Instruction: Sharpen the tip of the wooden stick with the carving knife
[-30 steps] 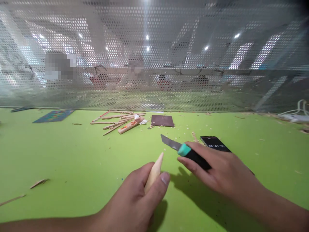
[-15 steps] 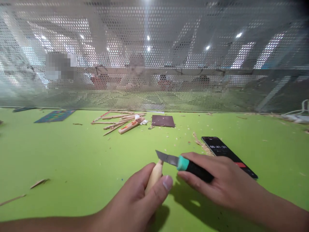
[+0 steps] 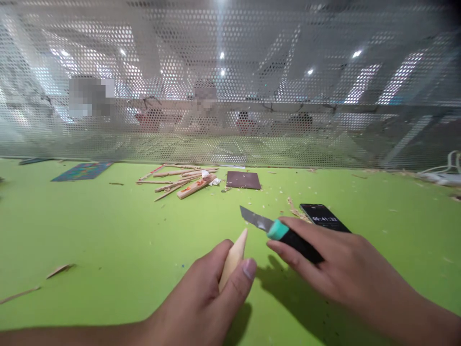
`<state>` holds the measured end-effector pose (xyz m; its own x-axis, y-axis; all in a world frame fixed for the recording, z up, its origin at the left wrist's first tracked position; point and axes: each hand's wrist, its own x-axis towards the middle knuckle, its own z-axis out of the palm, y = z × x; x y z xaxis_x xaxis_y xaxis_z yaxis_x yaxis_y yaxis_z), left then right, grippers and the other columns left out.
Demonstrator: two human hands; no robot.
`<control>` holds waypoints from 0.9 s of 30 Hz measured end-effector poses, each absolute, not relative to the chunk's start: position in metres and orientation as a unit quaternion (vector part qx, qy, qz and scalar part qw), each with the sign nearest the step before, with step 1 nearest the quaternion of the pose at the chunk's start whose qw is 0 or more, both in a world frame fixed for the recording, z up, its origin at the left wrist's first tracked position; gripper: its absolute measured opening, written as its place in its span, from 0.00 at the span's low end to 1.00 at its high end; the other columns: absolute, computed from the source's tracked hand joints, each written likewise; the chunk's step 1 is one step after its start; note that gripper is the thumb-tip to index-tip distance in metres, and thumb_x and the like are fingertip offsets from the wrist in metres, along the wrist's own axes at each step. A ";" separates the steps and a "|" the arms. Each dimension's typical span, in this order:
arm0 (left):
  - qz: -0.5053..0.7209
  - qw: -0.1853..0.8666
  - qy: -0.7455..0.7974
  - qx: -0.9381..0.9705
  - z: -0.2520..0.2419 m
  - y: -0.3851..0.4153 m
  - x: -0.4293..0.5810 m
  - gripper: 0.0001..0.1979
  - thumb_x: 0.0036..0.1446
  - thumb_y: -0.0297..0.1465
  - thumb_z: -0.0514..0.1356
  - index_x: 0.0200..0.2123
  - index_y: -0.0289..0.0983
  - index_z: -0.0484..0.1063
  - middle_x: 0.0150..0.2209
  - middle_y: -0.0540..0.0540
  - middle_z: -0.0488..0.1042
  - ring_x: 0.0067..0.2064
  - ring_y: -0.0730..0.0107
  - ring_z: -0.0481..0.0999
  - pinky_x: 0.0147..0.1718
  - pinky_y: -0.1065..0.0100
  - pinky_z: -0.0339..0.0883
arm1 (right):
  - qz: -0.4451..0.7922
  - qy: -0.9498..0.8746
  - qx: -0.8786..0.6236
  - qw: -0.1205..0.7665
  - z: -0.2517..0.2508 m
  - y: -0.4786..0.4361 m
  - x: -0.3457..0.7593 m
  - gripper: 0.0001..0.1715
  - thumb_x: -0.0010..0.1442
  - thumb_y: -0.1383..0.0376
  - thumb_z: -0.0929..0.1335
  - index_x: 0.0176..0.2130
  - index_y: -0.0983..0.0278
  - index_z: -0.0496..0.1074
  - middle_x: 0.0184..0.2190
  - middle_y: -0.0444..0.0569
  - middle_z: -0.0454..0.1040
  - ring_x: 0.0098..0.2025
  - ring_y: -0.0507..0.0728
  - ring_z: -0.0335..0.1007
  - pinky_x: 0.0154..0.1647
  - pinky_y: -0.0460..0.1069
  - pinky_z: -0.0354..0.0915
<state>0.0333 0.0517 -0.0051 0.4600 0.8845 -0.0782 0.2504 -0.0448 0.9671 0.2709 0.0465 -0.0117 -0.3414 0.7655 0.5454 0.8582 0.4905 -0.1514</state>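
Two hands low in frame over a green table point(image 3: 90, 240). Left hand point(image 3: 205, 300) closed around a pale wooden stick point(image 3: 234, 257), thumb and fingers wrapped on its lower part, tapered tip sticking up and away from the body. Right hand point(image 3: 334, 266) closed on a utility knife point(image 3: 279, 231): black handle in the fist, teal collar and bare blade pointing left and far. Blade tip sits just right of and above the stick tip, not touching it.

Just beyond the right hand: a phone point(image 3: 324, 216) flat on the table, timer digits on screen, partly hidden by the knuckles. Wood shavings point(image 3: 293, 206) scattered near it. Farther off, centre: a dark brown rectangular sheet point(image 3: 243, 180), with a pile of wooden sticks point(image 3: 180, 181) to its left. Far left: a colourful flat card point(image 3: 82, 171). Two wood slivers point(image 3: 57, 270) near left. A perforated metal screen point(image 3: 230, 86) runs along the far table edge
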 end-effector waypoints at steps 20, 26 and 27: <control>0.289 0.695 0.354 0.556 -0.003 0.056 0.038 0.23 0.68 0.54 0.61 0.41 0.39 0.68 0.24 0.60 0.55 0.22 0.80 0.50 0.18 0.77 0.48 | -0.018 -0.866 -0.418 0.273 0.002 0.047 0.264 0.24 0.79 0.49 0.60 0.44 0.60 0.76 0.31 0.43 0.84 0.26 0.53 0.81 0.24 0.48 0.66; 0.287 0.706 0.369 0.532 -0.005 0.058 0.039 0.18 0.71 0.51 0.60 0.41 0.42 0.65 0.21 0.63 0.54 0.15 0.83 0.49 0.13 0.80 0.50 | -0.131 -0.836 -0.449 0.288 -0.008 0.052 0.267 0.25 0.80 0.49 0.60 0.48 0.63 0.77 0.32 0.49 0.85 0.23 0.57 0.79 0.22 0.51 0.64; 0.282 0.706 0.370 0.534 -0.006 0.057 0.038 0.19 0.70 0.51 0.60 0.40 0.42 0.64 0.21 0.63 0.55 0.15 0.83 0.49 0.13 0.80 0.50 | -0.138 -0.823 -0.467 0.292 -0.007 0.055 0.269 0.26 0.79 0.49 0.60 0.47 0.63 0.77 0.31 0.49 0.85 0.22 0.57 0.78 0.22 0.51 0.64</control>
<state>0.0381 0.0573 -0.0057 0.5672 0.7932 -0.2216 -0.0021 0.2705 0.9627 0.2693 0.0552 -0.0070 -0.3933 0.6888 0.6090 0.8495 0.5256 -0.0458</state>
